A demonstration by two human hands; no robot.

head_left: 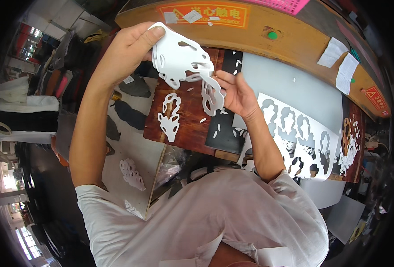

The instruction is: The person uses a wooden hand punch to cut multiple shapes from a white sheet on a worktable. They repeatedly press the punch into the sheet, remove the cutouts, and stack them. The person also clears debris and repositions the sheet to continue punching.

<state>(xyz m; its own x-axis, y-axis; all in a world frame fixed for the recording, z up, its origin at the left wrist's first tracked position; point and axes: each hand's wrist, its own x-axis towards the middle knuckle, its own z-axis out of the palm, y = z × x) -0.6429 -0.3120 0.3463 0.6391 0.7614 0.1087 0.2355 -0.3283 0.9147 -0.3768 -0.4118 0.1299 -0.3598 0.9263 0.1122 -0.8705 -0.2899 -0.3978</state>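
High at the left, my left hand (pixel 132 46) pinches a small stack of white cut-out sheet pieces (pixel 179 55), thumb on top. They have rounded holes and look like shoe upper parts. Their far end bends and hangs down beside my right hand (pixel 239 95), which is open with its palm turned up and fingers apart. Its fingertips are close to the hanging end; whether they touch is unclear. Below, another white cut-out piece (pixel 169 127) lies flat on a red-brown board (pixel 197 129). Right of my right forearm lies a white sheet (pixel 334 151) full of cut-out openings.
A yellow-brown machine beam (pixel 139 18) with a green button (pixel 272 35) spans the far side. Beneath it lies a grey plate (pixel 286 75). Small white scraps (pixel 349 151) pile up at the right. More white pieces (pixel 132 173) rest on a lower surface at the left.
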